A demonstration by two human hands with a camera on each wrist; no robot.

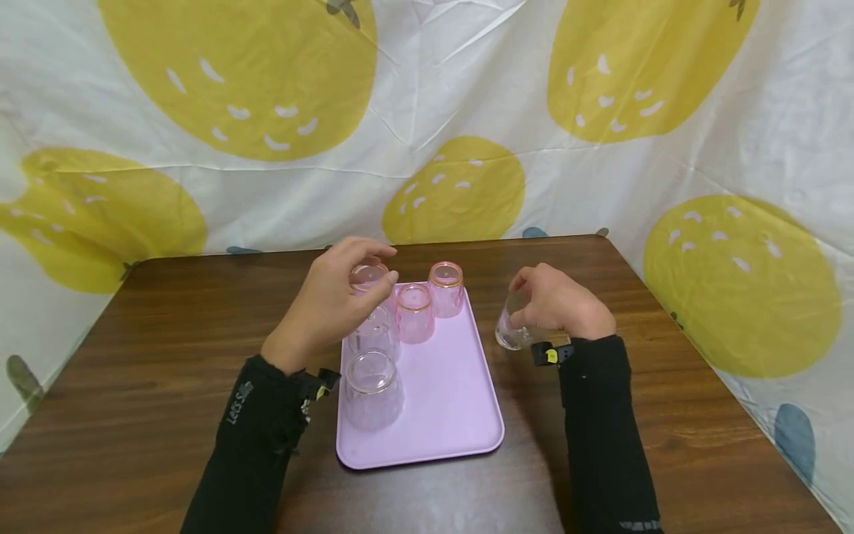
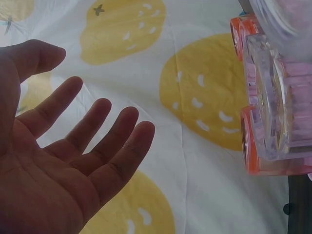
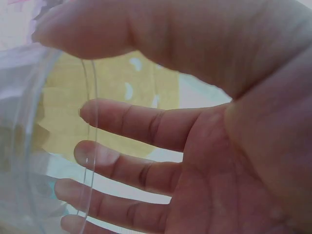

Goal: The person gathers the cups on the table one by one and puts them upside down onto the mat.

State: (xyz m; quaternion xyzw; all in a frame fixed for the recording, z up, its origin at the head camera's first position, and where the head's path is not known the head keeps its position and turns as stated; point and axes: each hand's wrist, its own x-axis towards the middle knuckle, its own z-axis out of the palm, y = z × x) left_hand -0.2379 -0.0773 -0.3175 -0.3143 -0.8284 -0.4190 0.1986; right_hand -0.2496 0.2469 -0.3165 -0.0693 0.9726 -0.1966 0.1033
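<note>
My right hand [image 1: 557, 300] holds a clear drinking glass [image 1: 512, 331] between thumb and fingers, just right of the pink tray [image 1: 450, 400]. In the right wrist view the fingers [image 3: 131, 122] reach along the far side of its rim. Over the tray's back left is my left hand [image 1: 333, 297], its fingers spread and loosely bent with nothing in them. Below and beside it stand a clear glass [image 1: 373, 337] and a partly hidden glass [image 1: 368, 274]. A wider clear glass [image 1: 372, 393] stands nearer the front.
Two pink glasses, one nearer [image 1: 415, 315] and one at the back corner [image 1: 445, 291], stand on the tray. The tray lies on a brown wooden table [image 1: 167, 386]. A white cloth [image 1: 427, 74] with yellow fruit prints hangs behind and along the sides.
</note>
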